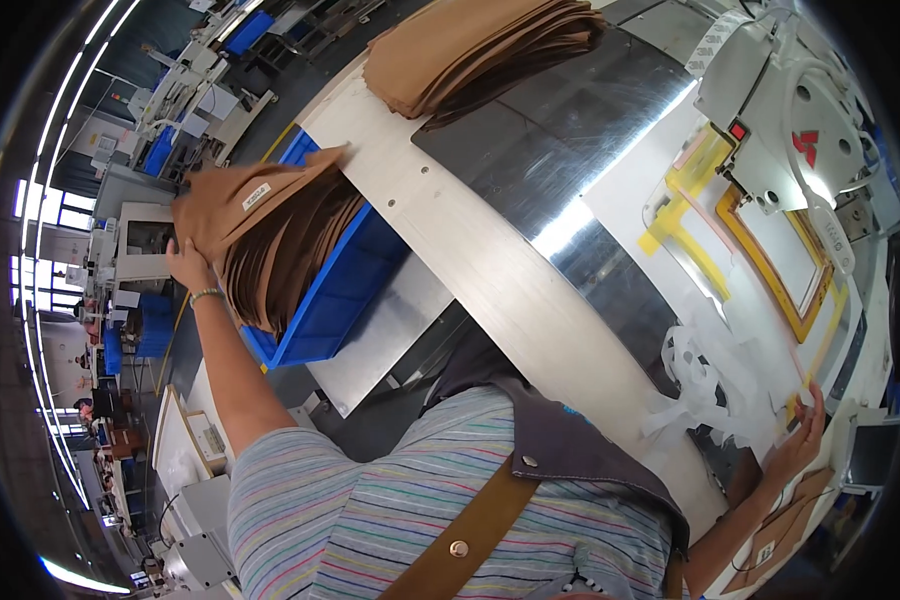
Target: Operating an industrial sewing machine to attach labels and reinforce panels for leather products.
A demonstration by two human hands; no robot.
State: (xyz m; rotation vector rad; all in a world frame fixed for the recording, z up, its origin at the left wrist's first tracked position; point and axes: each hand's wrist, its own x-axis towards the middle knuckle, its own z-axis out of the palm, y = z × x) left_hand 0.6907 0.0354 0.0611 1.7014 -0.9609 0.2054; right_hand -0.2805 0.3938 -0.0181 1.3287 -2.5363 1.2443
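Note:
At the left, my left hand (188,262) grips the edge of a brown cut piece (255,195) with a white label, raised over a stack of similar brown pieces (275,265) in a blue plastic bin (342,305). At the lower right, my right hand (796,432) has its fingers apart, resting by the edge of a white work board (622,240), close to crumpled white backing strips (705,385). On that board lie a yellow frame (800,322) and yellow tape, beneath a white machine head (800,140).
A second stack of brown pieces (470,50) lies atop the polished metal plate (550,140), beside a pale table edge (490,310). Below the bin is a metal shelf (370,360). Other workstations and blue bins fill the background at left, across a floor with yellow lines.

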